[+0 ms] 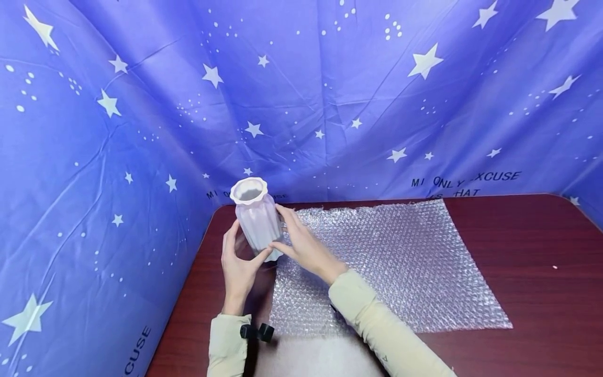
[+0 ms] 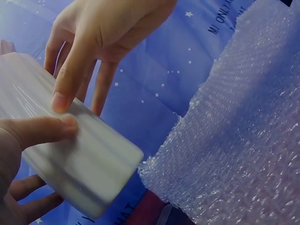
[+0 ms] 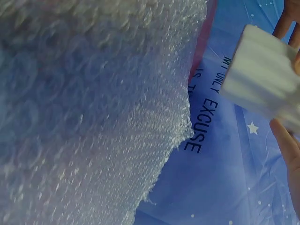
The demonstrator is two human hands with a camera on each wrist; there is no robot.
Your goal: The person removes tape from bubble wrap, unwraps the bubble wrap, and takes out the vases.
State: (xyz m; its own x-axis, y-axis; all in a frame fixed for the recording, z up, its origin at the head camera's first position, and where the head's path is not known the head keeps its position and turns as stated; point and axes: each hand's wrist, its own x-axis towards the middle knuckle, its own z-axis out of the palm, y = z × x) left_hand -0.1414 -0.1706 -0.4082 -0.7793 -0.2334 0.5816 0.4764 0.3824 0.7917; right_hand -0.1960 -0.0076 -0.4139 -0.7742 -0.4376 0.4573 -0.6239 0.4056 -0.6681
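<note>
A pale vase (image 1: 256, 222) with fluted sides and a scalloped rim is held between both hands, its mouth tilted away to the left. My left hand (image 1: 239, 267) grips its left side, the thumb across the lower front. On the other side my right hand (image 1: 308, 248) holds it with thumb in front and fingers round the back. Both thumb tips lie close together on the vase (image 2: 89, 159) in the left wrist view. The right wrist view shows its smooth base end (image 3: 255, 65). Beside the vase, a sheet of bubble wrap (image 1: 391, 267) lies spread on the table.
The dark red wooden table (image 1: 532, 235) extends past the bubble wrap on both sides. A blue star-printed curtain (image 1: 301, 94) hangs behind it and along the left. A tiny pale speck (image 1: 555, 267) lies on the right, and a black wrist mount (image 1: 256, 332) sticks out from the left sleeve.
</note>
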